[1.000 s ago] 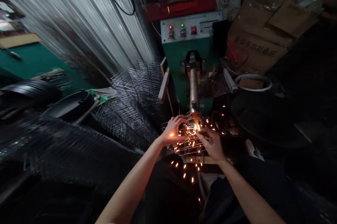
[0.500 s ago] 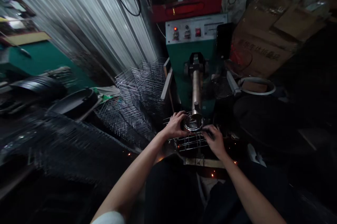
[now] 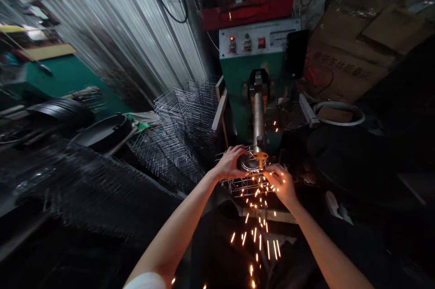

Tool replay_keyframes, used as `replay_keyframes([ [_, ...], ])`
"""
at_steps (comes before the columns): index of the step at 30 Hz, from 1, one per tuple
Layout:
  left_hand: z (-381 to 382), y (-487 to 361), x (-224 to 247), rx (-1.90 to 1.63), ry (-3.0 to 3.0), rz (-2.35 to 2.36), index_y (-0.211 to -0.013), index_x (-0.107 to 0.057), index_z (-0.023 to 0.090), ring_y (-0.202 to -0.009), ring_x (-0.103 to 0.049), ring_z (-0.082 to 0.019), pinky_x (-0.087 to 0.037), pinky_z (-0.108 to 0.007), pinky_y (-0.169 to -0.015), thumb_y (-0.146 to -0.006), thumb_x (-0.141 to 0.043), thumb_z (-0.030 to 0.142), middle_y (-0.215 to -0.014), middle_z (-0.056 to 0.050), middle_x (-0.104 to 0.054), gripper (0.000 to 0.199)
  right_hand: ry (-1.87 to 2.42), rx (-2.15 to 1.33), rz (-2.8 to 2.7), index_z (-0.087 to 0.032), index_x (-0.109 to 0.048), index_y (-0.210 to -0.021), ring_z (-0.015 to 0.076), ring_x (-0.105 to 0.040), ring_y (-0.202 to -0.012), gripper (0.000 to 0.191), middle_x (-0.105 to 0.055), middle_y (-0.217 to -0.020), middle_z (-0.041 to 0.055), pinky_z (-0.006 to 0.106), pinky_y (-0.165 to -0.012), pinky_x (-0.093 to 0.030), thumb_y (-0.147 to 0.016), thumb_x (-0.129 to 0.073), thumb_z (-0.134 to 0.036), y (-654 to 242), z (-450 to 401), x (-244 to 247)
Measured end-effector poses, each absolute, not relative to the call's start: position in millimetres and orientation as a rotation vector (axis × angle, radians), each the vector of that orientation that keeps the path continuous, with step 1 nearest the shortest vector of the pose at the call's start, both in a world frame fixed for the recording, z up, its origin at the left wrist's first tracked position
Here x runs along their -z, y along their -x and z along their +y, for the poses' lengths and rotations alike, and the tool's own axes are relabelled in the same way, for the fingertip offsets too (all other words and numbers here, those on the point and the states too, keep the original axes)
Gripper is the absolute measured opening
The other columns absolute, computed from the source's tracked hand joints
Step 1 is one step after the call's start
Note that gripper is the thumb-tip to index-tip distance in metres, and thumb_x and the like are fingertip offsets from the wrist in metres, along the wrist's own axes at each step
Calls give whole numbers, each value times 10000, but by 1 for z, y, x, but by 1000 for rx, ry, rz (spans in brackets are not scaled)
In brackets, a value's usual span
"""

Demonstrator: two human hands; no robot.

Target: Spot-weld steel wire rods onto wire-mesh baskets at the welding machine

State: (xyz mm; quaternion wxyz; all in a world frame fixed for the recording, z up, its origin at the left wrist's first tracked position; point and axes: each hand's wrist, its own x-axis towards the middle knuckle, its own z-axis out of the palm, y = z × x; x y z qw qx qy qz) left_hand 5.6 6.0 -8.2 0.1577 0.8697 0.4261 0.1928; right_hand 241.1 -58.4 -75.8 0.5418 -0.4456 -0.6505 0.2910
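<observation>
A green spot welder (image 3: 234,80) stands in front of me, its metal electrode arm (image 3: 259,119) reaching toward me. Under the arm's tip is a round metal ring (image 3: 250,169) over a wire grid (image 3: 243,187). My left hand (image 3: 231,164) curls round the ring's left side, thumb toward me and fingers behind. My right hand (image 3: 281,184) is closed in a pinch just right of the tip; what its fingers hold is hidden by sparks and shadow. Bright sparks (image 3: 261,205) spray from the tip down toward my lap.
Folded wire racks (image 3: 190,112) are stacked left of the machine. Dark round pans (image 3: 100,132) sit farther left. At right are a pale ring (image 3: 356,121) and cardboard boxes (image 3: 350,58). A red tray (image 3: 248,10) with bottles behind it tops the welder.
Many sparks now burst from under the electrode tip, where only a few glowed before. The tip looks lit orange. Both hands keep nearly the same hold; the whole view has shifted slightly.
</observation>
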Motion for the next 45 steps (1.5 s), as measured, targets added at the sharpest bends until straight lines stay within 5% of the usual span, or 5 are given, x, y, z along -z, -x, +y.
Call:
replay_keyframes([
  [12,-41,99,108,-768,-1464,1186,-1540,189,385,-1505,-203,-403,-258,-609,-1186,-500,-943,355,-1670,-152,-20,1538,1461,-1319,-1045,-201,-603,-977,219,-672,-645,513,-716,-807,62,309,-569,-544,-712,-790,-599,-322,-159,111],
  [25,-99,68,100,-1156,-1183,911,-1496,-216,382,-1418,-363,-373,-357,-568,-1135,-566,-917,264,-1540,-118,-333,1171,1276,-1653,-934,-200,-584,-1001,60,-400,-412,525,-542,-584,-49,145,-362,-250,-716,-823,-571,-290,-202,49],
  [32,-138,-4,85,-917,-1546,1032,-1490,-270,317,-1397,-354,-379,-386,-552,-1110,-488,-955,348,-1466,-135,-375,1214,998,-1829,-1155,-181,-688,-1007,181,-649,-598,456,-689,-807,83,290,-538,-550,-775,-747,-569,-294,-193,1],
  [36,-122,-44,80,-875,-1770,1201,-1489,-277,258,-1287,-434,-379,-387,-571,-1088,-448,-954,422,-1410,-134,-430,1253,1049,-1462,-1778,-226,-733,-1079,274,-682,-1004,302,-718,-1053,95,404,-888,-560,-918,-633,-461,-286,-166,-12],
  [45,-116,-75,80,-880,-1791,1291,-1477,-287,236,-1233,-464,-367,-354,-575,-1097,-456,-937,468,-1410,-121,-460,1232,1012,-784,-2303,-282,-648,-1179,197,-644,-906,245,-679,-998,36,312,-811,-531,-1024,-467,-226,-292,-182,-23],
])
